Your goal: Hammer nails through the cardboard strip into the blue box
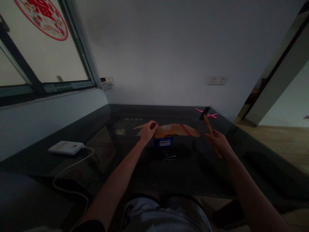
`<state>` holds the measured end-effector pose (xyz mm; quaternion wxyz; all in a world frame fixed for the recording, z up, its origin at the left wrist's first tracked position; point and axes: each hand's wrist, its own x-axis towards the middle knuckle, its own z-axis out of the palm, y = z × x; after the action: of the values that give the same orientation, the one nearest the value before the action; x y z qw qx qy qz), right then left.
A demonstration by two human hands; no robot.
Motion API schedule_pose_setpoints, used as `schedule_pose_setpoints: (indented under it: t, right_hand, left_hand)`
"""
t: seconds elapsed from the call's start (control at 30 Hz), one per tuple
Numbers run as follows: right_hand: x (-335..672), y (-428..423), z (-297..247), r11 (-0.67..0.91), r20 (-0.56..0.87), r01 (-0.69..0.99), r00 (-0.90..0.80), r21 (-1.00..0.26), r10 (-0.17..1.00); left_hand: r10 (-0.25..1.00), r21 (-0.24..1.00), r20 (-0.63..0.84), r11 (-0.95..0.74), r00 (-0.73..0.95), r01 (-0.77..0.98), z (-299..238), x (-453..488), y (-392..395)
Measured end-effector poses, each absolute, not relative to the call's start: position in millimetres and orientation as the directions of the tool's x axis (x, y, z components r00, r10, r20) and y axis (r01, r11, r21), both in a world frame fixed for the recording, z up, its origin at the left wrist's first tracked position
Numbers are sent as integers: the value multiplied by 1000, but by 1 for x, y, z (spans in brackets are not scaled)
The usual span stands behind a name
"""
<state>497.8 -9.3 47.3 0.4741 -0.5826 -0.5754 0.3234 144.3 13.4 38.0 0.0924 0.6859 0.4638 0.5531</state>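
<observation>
My right hand (219, 141) is wrapped round the wooden handle of a hammer (209, 124), whose dark head points up and away over the table. My left hand (148, 130) is closed in a pinch at the left part of a torn piece of brown cardboard (176, 130); what sits between the fingertips is too small to tell. The cardboard has a red stripe and lies on top of a blue box (164, 141) with a white label. Several thin nails (170, 158) lie loose on the table in front of the box.
The dark glossy table (135, 167) reaches back to the wall. On the left lies a white power bank (68, 147) with a white cable (70, 166) hanging over the front edge. A pink ribbon-like thing (213, 115) lies at the back right, behind the hammer head.
</observation>
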Motion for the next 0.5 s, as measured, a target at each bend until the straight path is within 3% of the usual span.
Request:
schedule_pose_setpoints:
  t: [0.23, 0.5]
  right_hand:
    - [471, -39, 93, 312, 307, 124, -55, -942, 950]
    - [419, -60, 123, 281, 232, 121, -315, -952, 920]
  left_hand:
    - [763, 679, 643, -530, -63, 508, 39, 146, 13]
    - [747, 641, 664, -542, -38, 544, 36, 144, 14]
